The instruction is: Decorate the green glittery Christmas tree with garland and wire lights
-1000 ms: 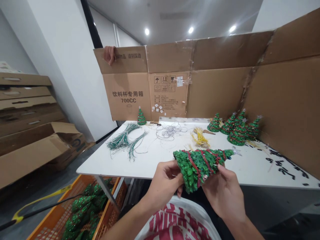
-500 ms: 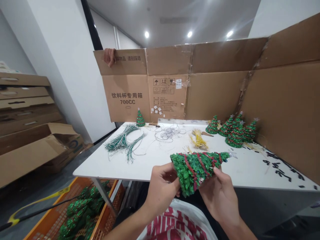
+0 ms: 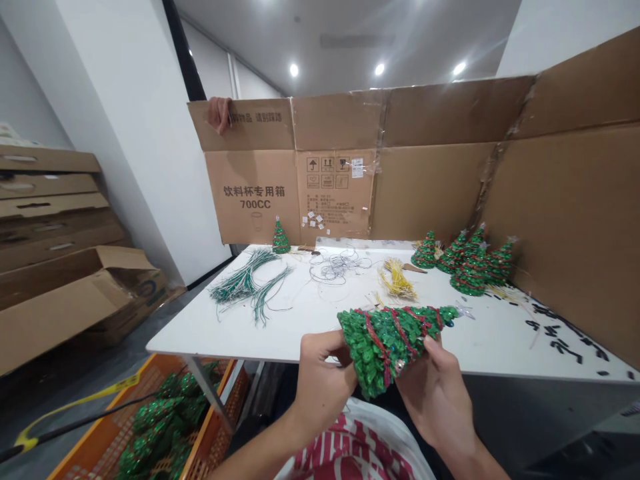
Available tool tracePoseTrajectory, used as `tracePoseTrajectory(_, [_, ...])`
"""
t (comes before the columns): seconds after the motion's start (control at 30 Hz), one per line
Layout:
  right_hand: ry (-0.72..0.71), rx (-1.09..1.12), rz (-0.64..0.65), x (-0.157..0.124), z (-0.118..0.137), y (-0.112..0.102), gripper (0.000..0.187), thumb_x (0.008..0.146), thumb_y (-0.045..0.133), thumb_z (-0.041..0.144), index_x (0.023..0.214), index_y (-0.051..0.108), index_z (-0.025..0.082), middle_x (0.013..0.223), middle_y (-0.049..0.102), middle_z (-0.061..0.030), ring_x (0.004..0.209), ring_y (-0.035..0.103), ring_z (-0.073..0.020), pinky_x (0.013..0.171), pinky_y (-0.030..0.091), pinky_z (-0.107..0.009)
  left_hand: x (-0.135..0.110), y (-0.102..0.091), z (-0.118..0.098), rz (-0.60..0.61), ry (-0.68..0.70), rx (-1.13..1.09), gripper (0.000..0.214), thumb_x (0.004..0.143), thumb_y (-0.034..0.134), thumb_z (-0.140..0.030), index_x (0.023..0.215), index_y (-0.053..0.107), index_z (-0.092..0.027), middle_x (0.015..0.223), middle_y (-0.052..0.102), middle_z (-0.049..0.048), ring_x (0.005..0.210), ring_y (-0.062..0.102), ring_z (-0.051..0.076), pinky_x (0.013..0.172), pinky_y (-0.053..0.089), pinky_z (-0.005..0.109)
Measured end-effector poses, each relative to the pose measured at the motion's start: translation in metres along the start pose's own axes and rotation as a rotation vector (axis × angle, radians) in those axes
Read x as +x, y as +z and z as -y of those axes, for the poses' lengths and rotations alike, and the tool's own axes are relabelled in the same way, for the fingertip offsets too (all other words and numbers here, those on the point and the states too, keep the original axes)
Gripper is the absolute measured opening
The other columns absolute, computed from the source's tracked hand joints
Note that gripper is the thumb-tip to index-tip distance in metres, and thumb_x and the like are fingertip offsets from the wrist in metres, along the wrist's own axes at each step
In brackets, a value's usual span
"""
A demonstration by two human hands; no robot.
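A small green Christmas tree [image 3: 390, 343] with red garland and a clear star at its tip lies on its side between my hands, just in front of the table edge. Its tip points right. My left hand [image 3: 325, 373] is closed at the tree's base, its fingertips partly hidden behind the rim. My right hand [image 3: 437, 380] supports the tree from below, thumb near the upper part and the other fingers hidden behind it. Beyond the tree lie a bundle of yellow strands [image 3: 397, 279] and a tangle of thin wire [image 3: 340, 265].
Green wire strands [image 3: 243, 280] lie at the table's left, with one tree [image 3: 281, 237] behind. Several finished trees [image 3: 470, 270] stand at the back right near black scraps [image 3: 555, 333]. Cardboard walls [image 3: 425, 187] edge the table [image 3: 300, 333]. An orange crate [image 3: 200, 460] holds more trees below.
The tree has shifted slightly left and turned a little in my hands. Both hands keep their hold; the things on the table have not moved.
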State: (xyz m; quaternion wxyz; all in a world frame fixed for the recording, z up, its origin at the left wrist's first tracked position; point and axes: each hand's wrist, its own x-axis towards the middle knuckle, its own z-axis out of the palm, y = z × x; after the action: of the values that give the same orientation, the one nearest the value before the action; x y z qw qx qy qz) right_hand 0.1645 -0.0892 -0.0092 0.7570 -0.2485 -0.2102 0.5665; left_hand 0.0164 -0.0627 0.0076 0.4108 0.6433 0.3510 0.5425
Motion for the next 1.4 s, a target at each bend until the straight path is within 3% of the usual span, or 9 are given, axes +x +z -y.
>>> tracePoseTrajectory(0.47, [0.006,0.024,-0.019,0.0,0.0,0.001,0.058,0.083,0.083,0.038,0.14,0.068,0.039,0.134,0.081,-0.0003,0.128,0.072,-0.0349,0.109,0.059,-0.055,-0.001,0.004,-0.007,-0.023,-0.01,-0.025,0.038,0.075,0.094,-0.044,0.059,0.077,-0.014,0.055,0.053,-0.0009,0.059,0.046,0.013,0.057,0.042,0.024])
tracePoseTrajectory(0.67, [-0.017,0.017,-0.049,0.0,0.002,0.006,0.064,0.078,0.084,0.034,0.14,0.068,0.039,0.131,0.081,0.0003,0.128,0.073,-0.0347,0.109,0.059,-0.054,0.001,0.004,-0.011,0.018,-0.033,-0.075,0.041,0.076,0.094,-0.047,0.058,0.077,-0.014,0.056,0.057,-0.0002,0.058,0.048,0.012,0.056,0.04,0.023])
tracePoseTrajectory(0.83, [-0.001,0.02,-0.109,0.0,0.001,0.005,0.062,0.077,0.084,0.035,0.137,0.07,0.039,0.128,0.082,0.0007,0.124,0.073,-0.0348,0.107,0.06,-0.055,0.002,0.005,-0.012,0.082,-0.122,-0.226,0.043,0.078,0.093,-0.054,0.071,0.081,-0.014,0.061,0.063,0.0014,0.054,0.05,0.012,0.052,0.042,0.023])
tracePoseTrajectory(0.93, [-0.019,0.012,-0.08,0.002,0.001,0.003,0.061,0.078,0.084,0.034,0.137,0.07,0.039,0.127,0.082,0.001,0.121,0.074,-0.0338,0.105,0.061,-0.054,0.002,0.003,-0.008,0.152,-0.175,-0.323,0.045,0.085,0.088,-0.058,0.082,0.083,-0.013,0.067,0.069,0.004,0.051,0.051,0.012,0.051,0.045,0.024])
tracePoseTrajectory(1.1, [-0.08,-0.005,-0.027,0.002,0.001,0.003,0.057,0.084,0.083,0.037,0.139,0.068,0.042,0.123,0.083,0.0022,0.115,0.076,-0.0316,0.103,0.062,-0.053,0.001,-0.002,-0.002,0.193,-0.179,-0.509,0.054,0.103,0.063,-0.062,0.089,0.084,-0.014,0.077,0.073,0.007,0.062,0.056,0.015,0.061,0.049,0.027])
tracePoseTrajectory(1.23, [-0.092,-0.035,-0.043,0.003,0.002,0.004,0.053,0.084,0.084,0.04,0.134,0.068,0.043,0.123,0.082,0.0034,0.114,0.075,-0.0297,0.106,0.06,-0.053,0.0,-0.001,-0.005,0.184,-0.194,-0.447,0.048,0.092,0.082,-0.061,0.095,0.084,-0.014,0.074,0.068,0.003,0.064,0.05,0.012,0.058,0.044,0.022])
tracePoseTrajectory(1.4, [-0.036,-0.181,0.053,0.011,0.012,-0.007,0.043,0.087,0.081,0.049,0.128,0.072,0.04,0.129,0.079,0.0014,0.124,0.069,-0.0309,0.107,0.057,-0.053,0.002,0.0,-0.007,0.069,-0.315,-0.444,0.053,0.089,0.082,-0.066,0.089,0.08,-0.013,0.068,0.06,-0.0011,0.057,0.043,0.008,0.053,0.041,0.019])
